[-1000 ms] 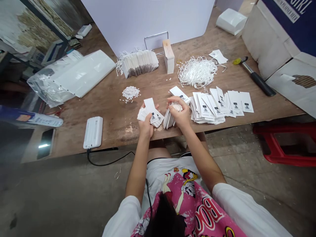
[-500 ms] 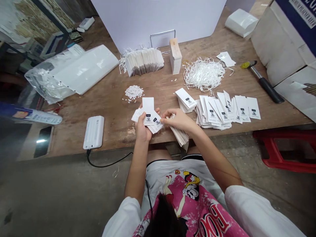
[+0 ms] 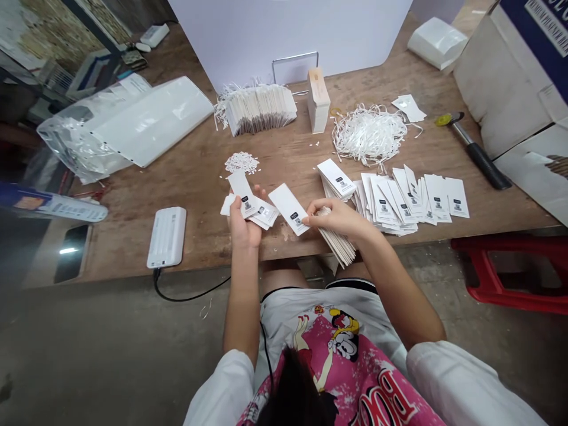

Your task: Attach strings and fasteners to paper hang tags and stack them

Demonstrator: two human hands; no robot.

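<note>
My left hand [image 3: 247, 225] is closed on several fanned-out white cards [image 3: 242, 190], printed with a small black label and a code, the thumb pressing on top. In my right hand [image 3: 333, 216] a single card [image 3: 290, 208] is pinched by its lower end, apart from the fan. A bundle of cards seen edge-on [image 3: 339, 245] sits under my right hand at the table's edge; my palm hides its upper end, and I cannot tell if my fingers hold it too. Just beyond it lies a stack of similar cards [image 3: 337, 178], with more spread out [image 3: 399, 198] to the right.
Small white pieces [image 3: 242, 163] lie in a pile beyond my left hand. Farther back are a tangle of white strings [image 3: 370, 135], a row of strung tags [image 3: 261, 107] and an upright card block [image 3: 318, 100]. A hammer [image 3: 474, 151] lies right, a power bank [image 3: 167, 236] left.
My hands have moved apart: the right has drawn one card away from the fan to the right, and the left has shifted left with the others. The edge-on bundle has shifted slightly right.
</note>
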